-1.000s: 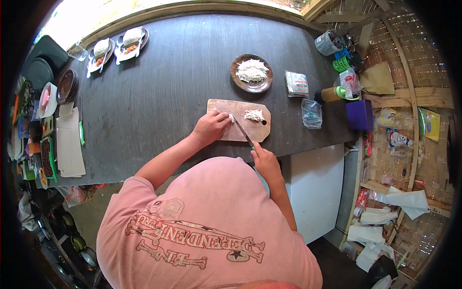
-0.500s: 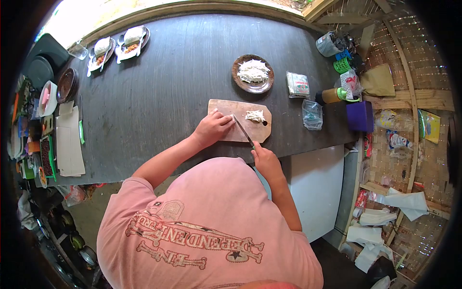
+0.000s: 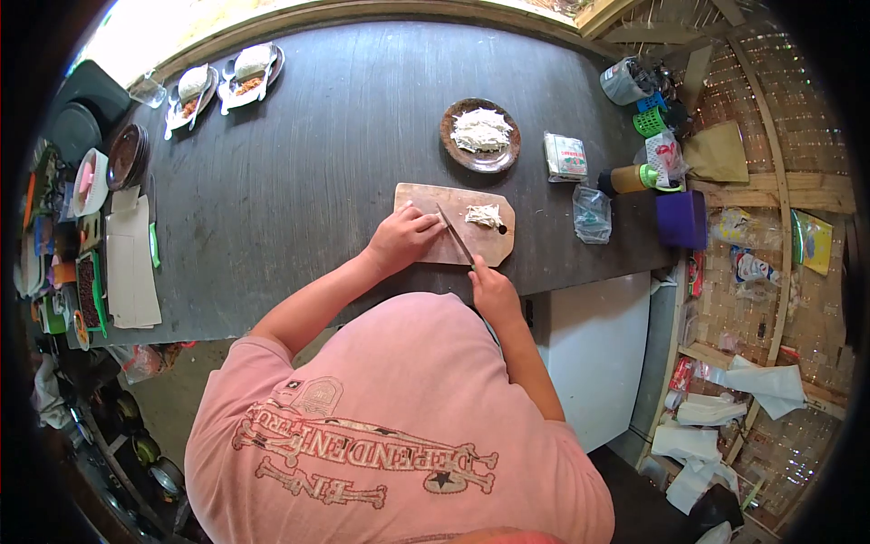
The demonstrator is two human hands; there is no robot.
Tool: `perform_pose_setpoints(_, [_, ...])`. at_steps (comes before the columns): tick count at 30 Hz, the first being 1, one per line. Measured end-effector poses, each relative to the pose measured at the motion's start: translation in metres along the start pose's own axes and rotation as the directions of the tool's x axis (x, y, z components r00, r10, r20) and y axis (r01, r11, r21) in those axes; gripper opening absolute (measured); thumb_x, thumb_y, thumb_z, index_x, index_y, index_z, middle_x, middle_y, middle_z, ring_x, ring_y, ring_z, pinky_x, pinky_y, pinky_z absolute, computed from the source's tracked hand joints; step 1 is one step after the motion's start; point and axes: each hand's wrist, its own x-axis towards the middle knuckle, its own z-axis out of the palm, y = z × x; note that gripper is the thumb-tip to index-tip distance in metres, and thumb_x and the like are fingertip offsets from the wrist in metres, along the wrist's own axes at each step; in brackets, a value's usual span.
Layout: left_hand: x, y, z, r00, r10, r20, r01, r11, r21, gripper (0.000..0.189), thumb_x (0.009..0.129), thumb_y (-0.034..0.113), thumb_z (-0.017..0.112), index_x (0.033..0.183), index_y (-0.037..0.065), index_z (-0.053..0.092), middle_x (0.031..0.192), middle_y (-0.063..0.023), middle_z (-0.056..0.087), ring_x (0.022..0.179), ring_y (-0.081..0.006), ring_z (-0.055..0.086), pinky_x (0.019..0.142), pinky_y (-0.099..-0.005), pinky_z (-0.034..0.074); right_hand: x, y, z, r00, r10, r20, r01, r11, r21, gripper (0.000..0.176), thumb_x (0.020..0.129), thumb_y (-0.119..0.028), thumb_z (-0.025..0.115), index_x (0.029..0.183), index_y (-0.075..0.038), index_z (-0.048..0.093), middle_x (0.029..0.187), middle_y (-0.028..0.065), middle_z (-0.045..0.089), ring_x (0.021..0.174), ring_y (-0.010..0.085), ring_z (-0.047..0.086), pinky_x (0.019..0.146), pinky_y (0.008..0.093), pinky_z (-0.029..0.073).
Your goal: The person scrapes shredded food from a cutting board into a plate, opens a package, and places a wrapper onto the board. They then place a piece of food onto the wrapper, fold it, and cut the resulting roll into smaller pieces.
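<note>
- Head view: I see the right hand (image 3: 494, 290) clenched round the knife (image 3: 455, 234), blade across the cutting board (image 3: 426, 201).
- Left hand (image 3: 403, 238) is curled and presses the board; I cannot tell what it pins.
- Pale shreds (image 3: 483, 215) lie just beyond the blade.

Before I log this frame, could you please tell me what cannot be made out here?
- Head view, whatever the left hand pins: hidden by its fingers.
- Head view, knife handle: covered by the right hand.
- Head view, packet print: too small to read.
</note>
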Motion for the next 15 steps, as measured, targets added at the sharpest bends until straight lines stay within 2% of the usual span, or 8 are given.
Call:
perform_pose_setpoints(2, [-0.002,0.002,-0.001,1.000,-0.007,0.007,0.007,1.000,0.002,0.028,0.095,0.022,0.077,0.122,0.014,0.081,0.121,0.0020,0.075,0.107,-0.0219,0.071,0.113,-0.0485,0.057,-0.011,-0.003,-0.018,0.995,0.083,0.056,-0.085,0.996,0.023,0.041,0.109,-0.023,0.067,0.147,-0.007,0.062,0.094,0.0243,0.076,0.089,0.0481,0.075,0.074,0.0602,0.059])
perform_pose_setpoints(6, [0.002,0.004,-0.004,1.000,-0.005,-0.007,0.005,1.000,0.001,0.027,0.096,0.022,0.078,0.122,0.014,0.081,0.122,0.0021,0.075,0.106,-0.0217,0.071,0.113,-0.0489,0.058,-0.022,-0.011,-0.036,0.989,0.139,0.048,-0.139,0.990,-0.009,0.041,0.109,-0.023,0.067,0.148,-0.010,0.063,0.096,0.0246,0.077,0.090,0.0476,0.074,0.075,0.0596,0.059])
perform_pose_setpoints(11, [0.000,0.003,0.000,0.999,-0.006,0.031,0.007,1.000,-0.007,0.026,0.096,0.022,0.079,0.121,0.015,0.080,0.122,0.0024,0.074,0.106,-0.0214,0.071,0.114,-0.0496,0.058,-0.018,-0.013,-0.032,0.993,0.116,0.016,-0.117,0.991,0.068,0.040,0.110,-0.023,0.067,0.148,-0.011,0.064,0.098,0.0247,0.077,0.090,0.0484,0.074,0.077,0.0594,0.059])
perform_pose_setpoints(15, [0.001,0.004,-0.003,1.000,-0.002,-0.014,0.003,1.000,0.008,0.026,0.095,0.021,0.079,0.121,0.015,0.080,0.121,0.0025,0.074,0.106,-0.0211,0.071,0.112,-0.0491,0.058,-0.014,-0.014,-0.030,0.995,0.102,0.016,-0.103,0.992,0.066,0.040,0.110,-0.025,0.066,0.148,-0.010,0.064,0.099,0.0248,0.078,0.091,0.0487,0.074,0.078,0.0595,0.059])
